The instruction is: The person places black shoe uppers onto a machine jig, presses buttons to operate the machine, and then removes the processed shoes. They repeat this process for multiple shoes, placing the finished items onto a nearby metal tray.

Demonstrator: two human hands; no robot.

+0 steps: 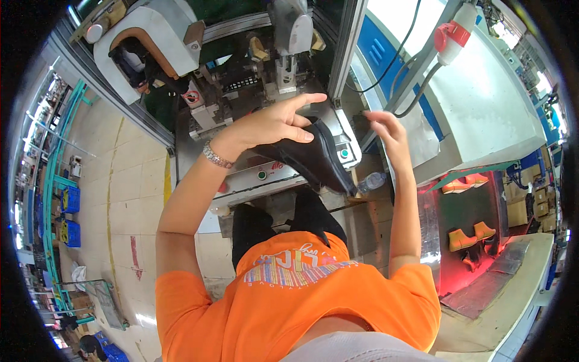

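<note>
A dark brown leather boot (319,161) hangs tilted over the front edge of the machine table, its sole facing right. My left hand (283,123) has its thumb and some fingers on the upper part of the boot, while the index finger sticks out to the right. Part of the boot's upper lies hidden under that hand and wrist. To the right of the boot, my right hand (392,137) is raised with fingers loosely bent, touching nothing. Behind the boot stands a machine with metal clamps (286,75) and a grey curved housing (154,36).
Green buttons (262,175) sit on the table's front panel. A clear plastic bottle (372,181) is right of the boot. On the right, a red-lit rack holds orange boots (463,239) below a white cabinet (488,102). A red-and-white plug (452,37) hangs from a cable.
</note>
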